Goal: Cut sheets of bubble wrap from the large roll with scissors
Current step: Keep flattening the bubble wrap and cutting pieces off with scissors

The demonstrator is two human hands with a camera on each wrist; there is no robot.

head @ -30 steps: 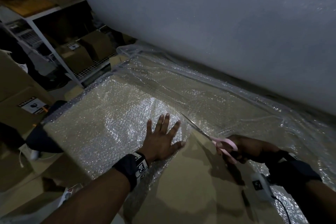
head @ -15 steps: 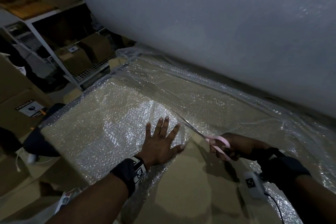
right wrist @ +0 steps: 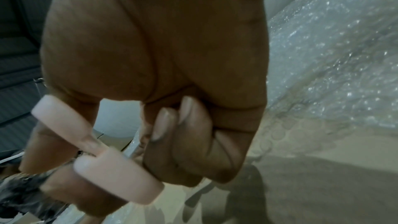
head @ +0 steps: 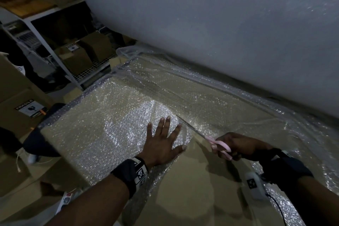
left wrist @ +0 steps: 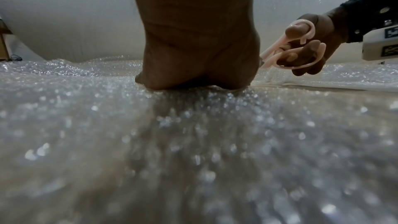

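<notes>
The large bubble wrap roll (head: 220,24) fills the back of the head view. A sheet of bubble wrap (head: 102,121) runs from it across a cardboard surface (head: 192,185). My left hand (head: 161,143) lies flat on the sheet with fingers spread, just left of the cut line. My right hand (head: 236,146) grips pink-handled scissors (head: 219,145), whose blades point up-left into the wrap beside my left fingertips. The left wrist view shows the scissors (left wrist: 290,52) with thumb and fingers through the loops. The right wrist view shows the pink handles (right wrist: 96,149) in my curled fingers.
Metal shelving (head: 60,57) with cardboard boxes (head: 77,57) stands at the back left. A box with a fragile label (head: 27,109) sits at the left. A person's dark trouser leg and a shoe (head: 31,158) are at the left edge of the sheet.
The right hand has pushed the scissors up-left along the cut, closer to the left hand. The left hand stays pressed flat on the sheet.
</notes>
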